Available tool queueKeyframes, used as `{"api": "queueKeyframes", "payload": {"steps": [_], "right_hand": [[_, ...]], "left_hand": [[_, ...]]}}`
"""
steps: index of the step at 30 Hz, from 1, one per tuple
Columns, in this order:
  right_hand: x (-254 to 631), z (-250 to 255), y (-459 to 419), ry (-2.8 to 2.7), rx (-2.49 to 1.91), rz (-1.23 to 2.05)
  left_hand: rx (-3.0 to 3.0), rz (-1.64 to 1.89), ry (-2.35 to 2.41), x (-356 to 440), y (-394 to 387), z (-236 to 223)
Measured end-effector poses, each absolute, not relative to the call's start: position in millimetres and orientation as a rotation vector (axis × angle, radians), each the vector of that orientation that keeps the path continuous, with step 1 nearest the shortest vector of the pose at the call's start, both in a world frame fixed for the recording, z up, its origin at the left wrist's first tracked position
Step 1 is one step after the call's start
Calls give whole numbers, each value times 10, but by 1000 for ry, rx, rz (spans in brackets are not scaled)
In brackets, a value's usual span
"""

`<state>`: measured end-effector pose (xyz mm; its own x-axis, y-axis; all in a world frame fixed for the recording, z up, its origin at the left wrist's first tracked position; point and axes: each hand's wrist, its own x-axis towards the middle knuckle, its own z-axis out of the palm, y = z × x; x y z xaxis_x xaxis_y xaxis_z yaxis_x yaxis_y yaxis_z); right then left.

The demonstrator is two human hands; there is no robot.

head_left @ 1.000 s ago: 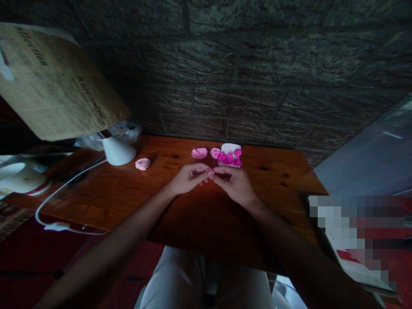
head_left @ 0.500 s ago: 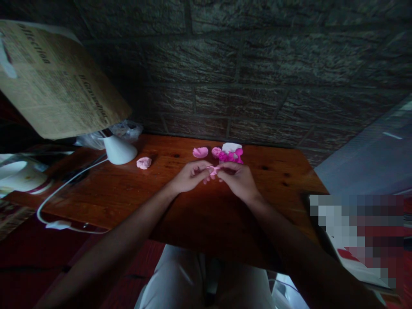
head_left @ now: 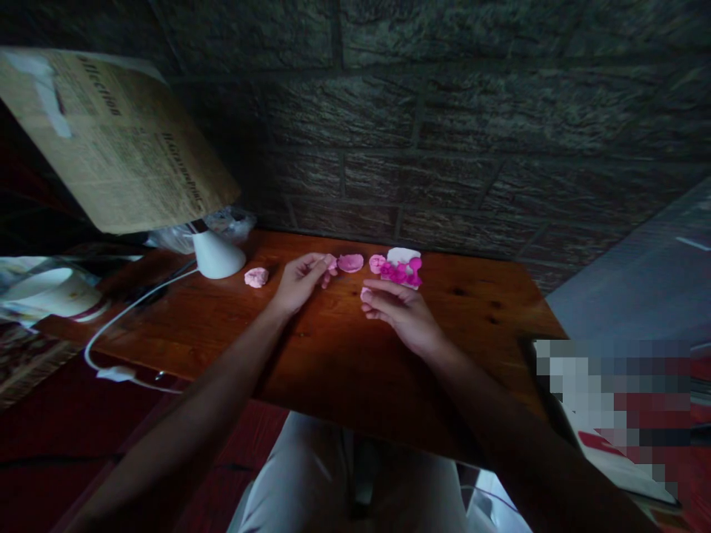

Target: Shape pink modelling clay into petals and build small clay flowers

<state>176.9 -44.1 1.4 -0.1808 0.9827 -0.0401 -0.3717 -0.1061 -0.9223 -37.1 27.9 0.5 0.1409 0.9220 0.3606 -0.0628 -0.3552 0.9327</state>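
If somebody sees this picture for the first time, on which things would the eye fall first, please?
Probably first on the vivid magenta pieces near the back of the wooden table. The large lampshade with newspaper print, at the left, also stands out. Over the table, the left hand pinches a small pink piece, and the right hand another pink piece.

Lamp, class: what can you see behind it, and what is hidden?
Behind the lamp, crumpled clear plastic shows on either side of its base, with the wall beyond. The lamp covers part of both; whatever else it hides cannot be told.
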Motion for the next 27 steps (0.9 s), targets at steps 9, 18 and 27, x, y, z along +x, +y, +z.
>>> {"api": "queueKeyframes", "payload": {"steps": [9,18,27], "right_hand": [[1709,-60,-494,-1090,-754,1722],[1707,-67,-497,-1237,-784,1735],[1709,-27,-468,-1236,-769,1703]], "left_hand": [[2315,928,1448,-1003,298,73],[2491,795,1727,-1114,138,-51],[2421,643,1782,-1124,219,64]]}}
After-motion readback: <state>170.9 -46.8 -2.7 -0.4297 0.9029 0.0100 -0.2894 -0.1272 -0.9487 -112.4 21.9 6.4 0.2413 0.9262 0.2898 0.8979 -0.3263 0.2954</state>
